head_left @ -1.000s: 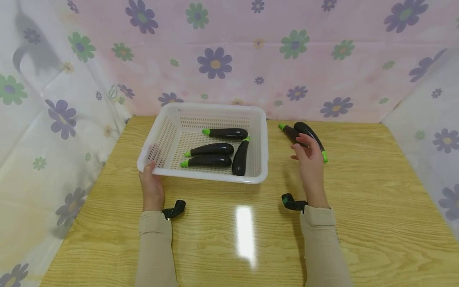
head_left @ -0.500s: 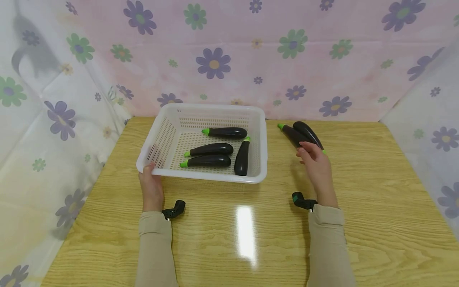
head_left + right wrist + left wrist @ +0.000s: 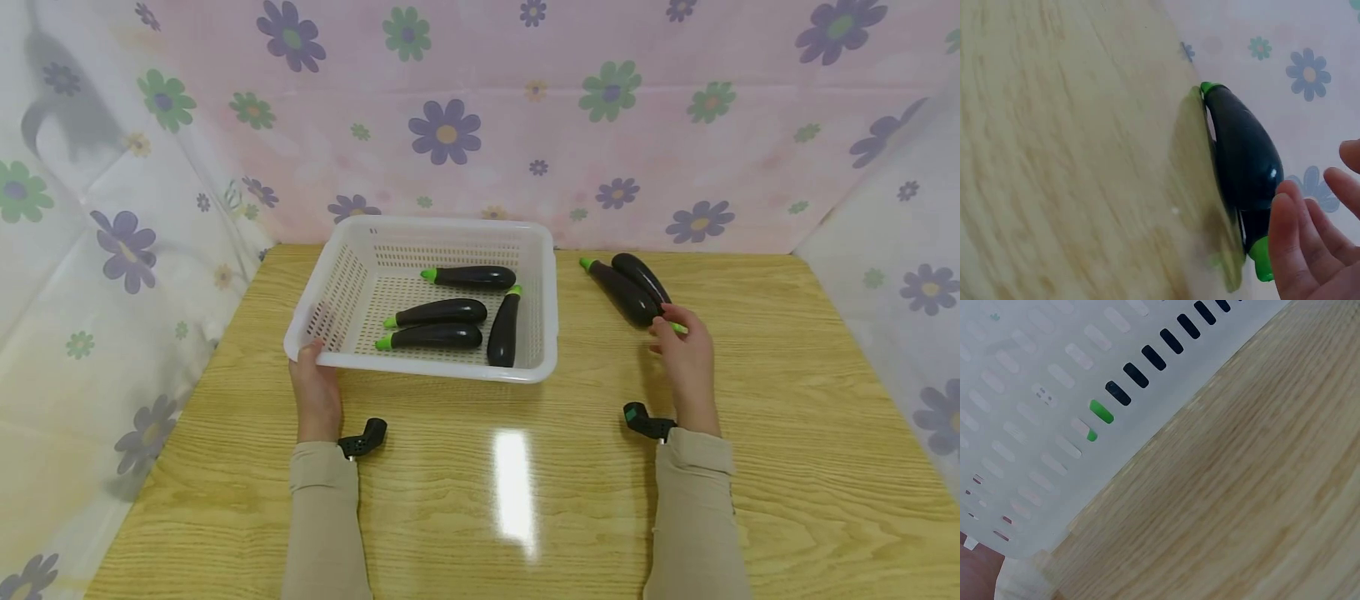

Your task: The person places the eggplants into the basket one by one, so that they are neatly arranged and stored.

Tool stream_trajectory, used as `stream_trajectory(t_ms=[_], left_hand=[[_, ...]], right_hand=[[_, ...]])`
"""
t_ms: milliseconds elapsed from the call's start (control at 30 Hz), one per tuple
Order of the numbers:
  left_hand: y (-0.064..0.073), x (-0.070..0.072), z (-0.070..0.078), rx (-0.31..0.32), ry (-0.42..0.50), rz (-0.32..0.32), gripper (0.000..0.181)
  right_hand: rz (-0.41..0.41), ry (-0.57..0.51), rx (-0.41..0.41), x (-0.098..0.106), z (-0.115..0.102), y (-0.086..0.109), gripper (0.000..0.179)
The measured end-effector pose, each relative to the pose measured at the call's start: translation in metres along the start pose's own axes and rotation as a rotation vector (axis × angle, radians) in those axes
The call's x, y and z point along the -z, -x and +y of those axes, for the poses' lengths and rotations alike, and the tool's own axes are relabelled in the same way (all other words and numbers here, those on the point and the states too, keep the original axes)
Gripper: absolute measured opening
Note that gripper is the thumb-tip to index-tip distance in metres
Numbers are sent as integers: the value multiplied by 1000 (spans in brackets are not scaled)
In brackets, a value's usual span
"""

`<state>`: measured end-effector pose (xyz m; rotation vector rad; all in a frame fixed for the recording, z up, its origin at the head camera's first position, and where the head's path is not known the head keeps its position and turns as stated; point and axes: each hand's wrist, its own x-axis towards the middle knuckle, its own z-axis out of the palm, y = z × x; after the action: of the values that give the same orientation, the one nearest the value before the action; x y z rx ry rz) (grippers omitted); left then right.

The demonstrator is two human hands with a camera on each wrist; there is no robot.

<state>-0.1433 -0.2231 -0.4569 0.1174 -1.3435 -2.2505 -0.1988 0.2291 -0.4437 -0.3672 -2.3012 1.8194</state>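
A white slotted plastic basket (image 3: 444,372) stands on the table, with several dark eggplants (image 3: 504,327) with green stems lying in it. My left hand (image 3: 318,396) grips the basket's near left corner, thumb over the rim; in the left wrist view only a bit of that hand (image 3: 979,572) shows beside the basket wall (image 3: 1035,425). To the right of the basket, two eggplants lie side by side, a nearer one (image 3: 621,290) and a farther one (image 3: 645,273). My right hand (image 3: 688,358) is at the farther eggplant's green stem (image 3: 1262,257), fingers bent loosely and thumb apart; contact is unclear.
The wood-grain table (image 3: 442,517) spreads in front of the basket and to both sides. A flowered cloth (image 3: 495,108) hangs behind the table, and more flowered cloth borders it left and right. Each wrist wears a small black camera (image 3: 648,422).
My right hand has moved right and slightly toward me, from over the two loose eggplants to the farther one's stem end. My left hand stays on the basket corner.
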Motion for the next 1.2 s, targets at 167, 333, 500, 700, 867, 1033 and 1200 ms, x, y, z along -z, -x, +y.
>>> stream_trajectory(t_ms=[167,333,500,700,867,1033,1200], left_hand=[[0,0,0,-5,4,2,46],[0,-1,0,1,11,13,46],[0,-1,1,8,3,10,46],[0,0,1,9,-15,0,46],[0,1,1,7,-21,-4,46],[0,1,1,6,-24,-7,46],[0,1,1,13,-36,-6,46]], right_hand=[[3,-113,-45,-4,1,0,44],[-34,-209,-53,-9,4,-1,49],[-95,-121,-36,-11,7,-1,55],[-170,10,-52,-11,9,-1,63],[-204,39,-54,-13,11,-1,67],[-208,-43,-72,-17,13,-1,66],[-204,-177,-96,-18,16,-2,69]])
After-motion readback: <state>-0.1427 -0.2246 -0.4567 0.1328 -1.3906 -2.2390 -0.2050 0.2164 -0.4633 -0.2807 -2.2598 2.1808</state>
